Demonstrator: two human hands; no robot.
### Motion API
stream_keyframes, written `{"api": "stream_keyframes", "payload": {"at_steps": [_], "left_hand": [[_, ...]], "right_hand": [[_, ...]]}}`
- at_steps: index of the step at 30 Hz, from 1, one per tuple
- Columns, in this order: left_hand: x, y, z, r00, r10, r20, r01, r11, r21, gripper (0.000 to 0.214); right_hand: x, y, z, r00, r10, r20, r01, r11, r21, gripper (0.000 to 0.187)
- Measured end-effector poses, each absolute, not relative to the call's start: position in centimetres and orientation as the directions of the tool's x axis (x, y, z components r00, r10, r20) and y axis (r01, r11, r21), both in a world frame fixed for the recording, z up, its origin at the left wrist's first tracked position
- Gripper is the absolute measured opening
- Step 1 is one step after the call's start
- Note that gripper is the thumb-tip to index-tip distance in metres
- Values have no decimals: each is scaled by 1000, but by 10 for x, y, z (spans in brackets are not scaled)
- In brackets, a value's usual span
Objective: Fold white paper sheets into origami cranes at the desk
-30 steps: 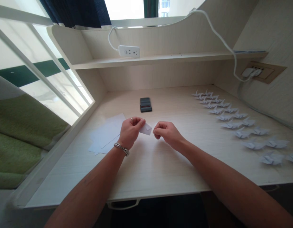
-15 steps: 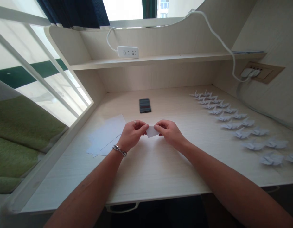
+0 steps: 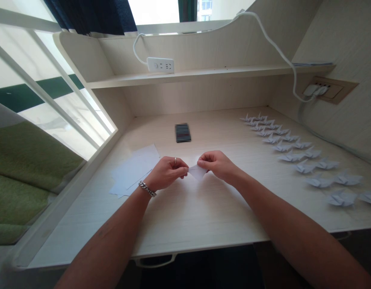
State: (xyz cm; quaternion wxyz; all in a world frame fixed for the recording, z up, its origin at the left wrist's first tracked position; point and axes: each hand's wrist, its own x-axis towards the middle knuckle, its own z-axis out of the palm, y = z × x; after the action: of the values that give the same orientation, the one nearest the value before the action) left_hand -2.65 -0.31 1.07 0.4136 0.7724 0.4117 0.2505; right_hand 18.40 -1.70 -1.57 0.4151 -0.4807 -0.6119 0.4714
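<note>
Between my hands is a small folded piece of white paper [image 3: 198, 172], one corner pointing down toward me. My left hand [image 3: 171, 171], with a ring and a chain bracelet, pinches its left corner between thumb and finger. The upper right edge is pinched by my right hand [image 3: 217, 164]. Both hands are just over the desk, and the fingers hide parts of the paper's edges. Left of my left hand lie several loose white paper sheets [image 3: 134, 166], overlapping. On the right, folded paper cranes [image 3: 282, 147] stand in two rows running away from me.
A dark phone-like object [image 3: 183, 133], blurred out, lies beyond my hands on the desk [image 3: 203, 224]. A white power strip [image 3: 160, 65] rests on the shelf [image 3: 203, 76]. Its white cable [image 3: 271, 38] hangs at the right by a wall socket [image 3: 332, 89]. Slanted white rails stand at the left.
The paper has turned so that a corner points down, and more of its face shows. My left hand has moved slightly down; my right hand has shifted slightly right.
</note>
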Motion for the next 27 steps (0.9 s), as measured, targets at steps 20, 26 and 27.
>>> {"api": "stream_keyframes", "payload": {"at_steps": [20,26,27], "left_hand": [[-29,-1,9,570,821,25,440,-331,835,15],[-34,4,8,486,873,32,338,-222,914,17],[-32,3,7,457,889,37,312,-198,929,17]], "right_hand": [[186,-17,-16,-234,969,77,269,141,-953,20],[189,-14,-13,-121,990,72,189,94,-977,21],[188,-14,-14,-99,992,84,177,101,-979,22]]}}
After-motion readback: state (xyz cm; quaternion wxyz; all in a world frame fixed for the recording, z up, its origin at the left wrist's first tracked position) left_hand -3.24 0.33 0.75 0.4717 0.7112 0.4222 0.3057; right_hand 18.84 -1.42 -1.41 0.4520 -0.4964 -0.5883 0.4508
